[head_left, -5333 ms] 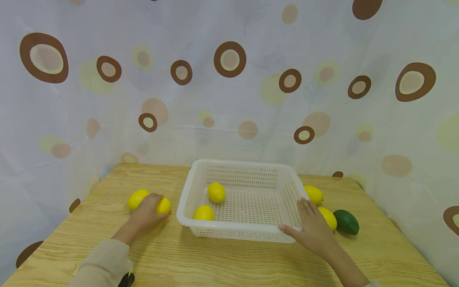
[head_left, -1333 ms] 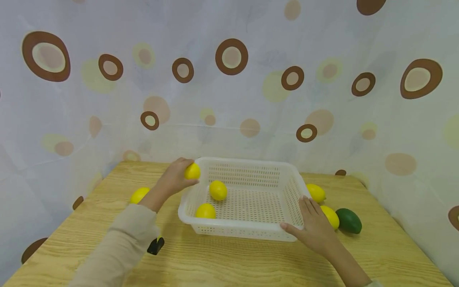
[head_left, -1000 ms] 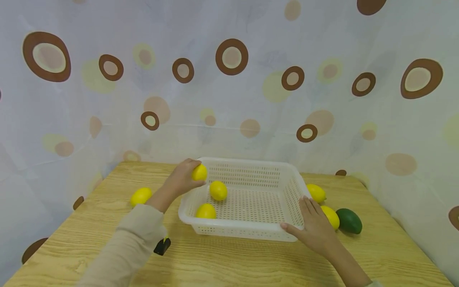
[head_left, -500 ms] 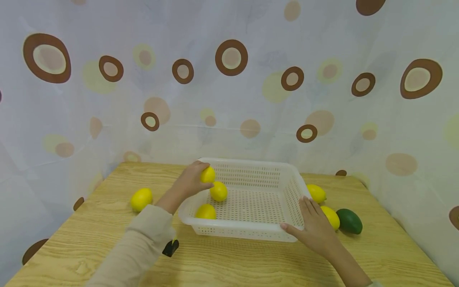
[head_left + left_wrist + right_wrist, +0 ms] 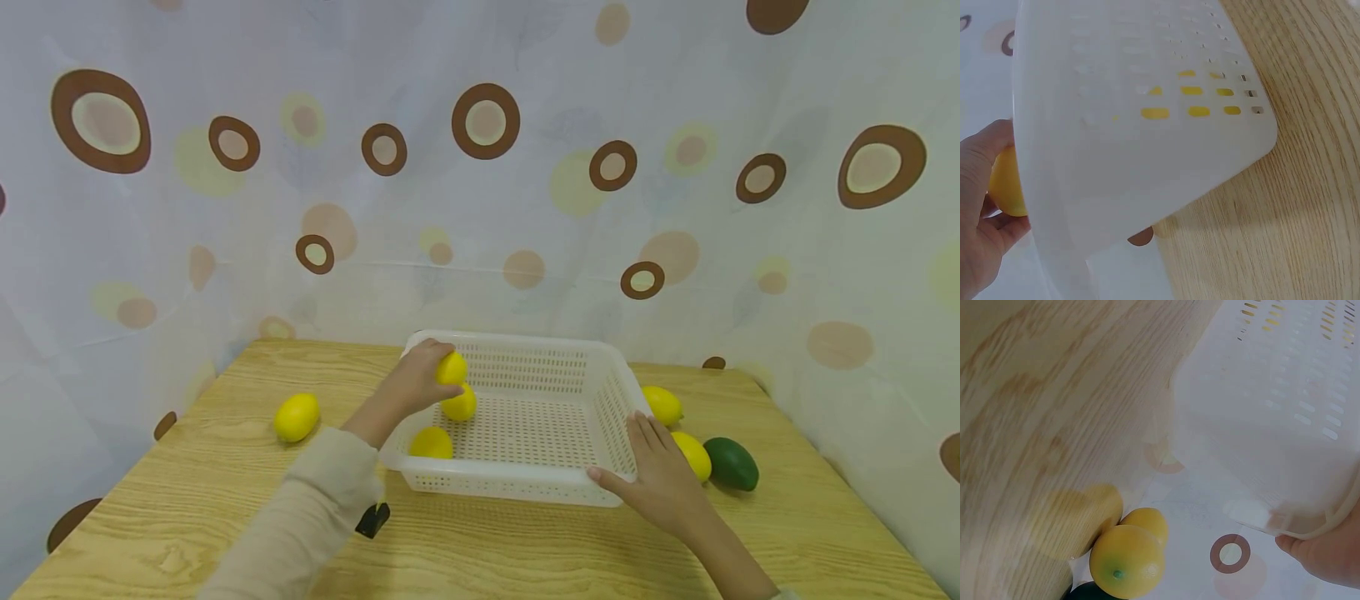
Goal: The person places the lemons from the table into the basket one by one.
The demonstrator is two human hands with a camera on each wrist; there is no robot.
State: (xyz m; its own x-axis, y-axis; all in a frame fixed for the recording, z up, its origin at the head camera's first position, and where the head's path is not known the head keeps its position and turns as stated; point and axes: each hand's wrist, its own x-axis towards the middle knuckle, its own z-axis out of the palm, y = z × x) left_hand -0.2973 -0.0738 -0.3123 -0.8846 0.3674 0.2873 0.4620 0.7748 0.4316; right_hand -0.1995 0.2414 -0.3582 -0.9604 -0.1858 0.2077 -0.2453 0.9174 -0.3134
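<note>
My left hand holds a yellow lemon just inside the left end of the white plastic basket. In the left wrist view the fingers and thumb are around that lemon, beyond the basket rim. Below it in the basket lies a second lemon, and a third lemon sits at the front left corner. My right hand rests on the basket's front right corner, fingers straight along the right rim and thumb on the front rim. The right wrist view shows part of this hand at the rim.
A lone lemon lies on the wooden table to the left. Right of the basket are two lemons and a dark green avocado. A small black object shows beside my left sleeve. A patterned curtain stands behind.
My left hand took a lemon from the table at left, lifted it over the basket's left rim and moved right with it. The right hand has stayed on the basket corner.
</note>
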